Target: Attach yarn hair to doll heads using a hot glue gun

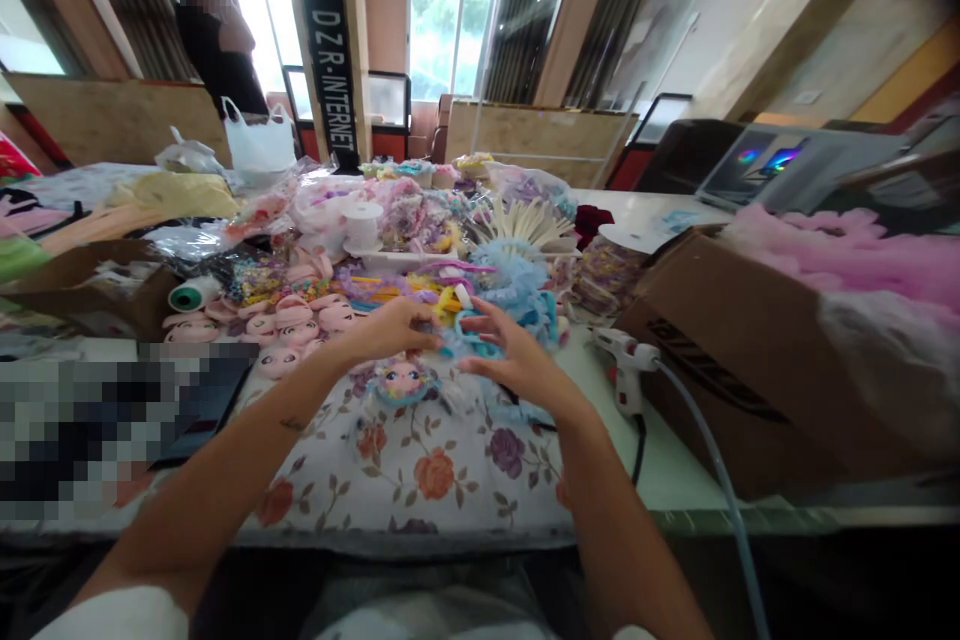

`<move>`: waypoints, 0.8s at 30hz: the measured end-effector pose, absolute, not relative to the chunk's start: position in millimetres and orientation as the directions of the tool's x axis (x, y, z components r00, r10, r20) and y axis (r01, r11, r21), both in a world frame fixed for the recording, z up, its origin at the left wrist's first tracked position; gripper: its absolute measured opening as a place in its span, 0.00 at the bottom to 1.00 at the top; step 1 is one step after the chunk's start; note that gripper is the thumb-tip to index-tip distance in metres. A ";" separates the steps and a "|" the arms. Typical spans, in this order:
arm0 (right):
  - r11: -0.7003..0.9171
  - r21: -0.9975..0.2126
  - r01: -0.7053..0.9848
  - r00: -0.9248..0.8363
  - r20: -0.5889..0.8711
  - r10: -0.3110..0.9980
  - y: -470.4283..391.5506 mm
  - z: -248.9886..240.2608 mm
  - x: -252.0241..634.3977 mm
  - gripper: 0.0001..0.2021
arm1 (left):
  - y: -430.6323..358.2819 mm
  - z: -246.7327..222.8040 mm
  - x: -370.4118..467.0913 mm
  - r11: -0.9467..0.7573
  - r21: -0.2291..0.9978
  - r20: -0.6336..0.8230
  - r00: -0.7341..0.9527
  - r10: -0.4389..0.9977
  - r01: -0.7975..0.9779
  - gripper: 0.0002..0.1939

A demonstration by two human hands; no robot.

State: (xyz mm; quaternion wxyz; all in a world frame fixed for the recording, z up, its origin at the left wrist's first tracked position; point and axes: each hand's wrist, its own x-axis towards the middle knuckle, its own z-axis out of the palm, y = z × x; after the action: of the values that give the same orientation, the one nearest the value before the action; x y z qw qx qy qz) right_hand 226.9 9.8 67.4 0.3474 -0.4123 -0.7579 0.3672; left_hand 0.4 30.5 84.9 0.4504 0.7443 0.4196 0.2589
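Observation:
My left hand (399, 328) reaches in from the left, its fingers curved and apart, with nothing visible between them. A small gap away, my right hand (514, 352) is open, thumb and fingers spread, facing the left one. Light blue fluffy trim (517, 285) lies heaped just behind my right hand, and a blue loop of it shows by the fingertips. Yellow pieces (448, 302) show behind the gap between the hands. Just below them, a doll head (405, 378) with big eyes and a blue frilled edge lies face up on the flowered cloth (435, 475).
Several pink plush heads (296, 320) lie left of centre. A white glue gun (624, 365) with its cord rests at right, beside a large cardboard box (720, 360) of pink tulle. Another box (97, 285) stands at left. A person (214, 30) stands beyond the table.

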 end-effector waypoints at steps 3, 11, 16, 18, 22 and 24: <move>0.328 -0.917 0.227 -0.420 0.212 0.882 3.5 69.1 203.8 0.18 | 23.7 92.2 14.8 -0.331 0.881 0.120 0.517 0.848 0.338 0.13; 0.214 -0.931 0.296 -0.177 0.167 0.970 -11.7 75.2 254.2 0.14 | -11.0 53.3 -23.5 -0.261 0.763 0.215 0.149 0.965 0.591 0.13; 0.154 -0.941 0.302 -0.053 0.145 0.988 -2.4 59.4 268.3 0.14 | -48.4 12.8 -13.2 -0.373 0.406 0.429 0.186 0.884 0.834 0.16; 0.118 -0.940 0.319 -0.088 0.094 0.992 5.2 44.3 263.3 0.13 | -53.8 7.9 -0.1 -0.383 0.303 0.412 0.242 0.878 0.873 0.20; 0.069 -0.949 0.307 -0.144 0.026 0.989 16.0 18.6 254.3 0.12 | -48.7 11.1 16.8 -0.327 0.150 0.255 0.283 0.925 0.933 0.24; 0.049 -0.959 0.281 -0.153 0.006 0.988 17.5 12.4 253.3 0.12 | -44.2 13.0 19.3 -0.299 0.092 0.187 0.279 0.942 0.950 0.25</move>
State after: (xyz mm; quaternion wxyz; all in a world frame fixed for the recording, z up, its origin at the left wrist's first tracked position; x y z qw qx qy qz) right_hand 253.3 17.5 12.4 0.3909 -0.5202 -0.6098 0.4525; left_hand 19.3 -44.2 13.0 -0.0187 0.7994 0.5916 0.1033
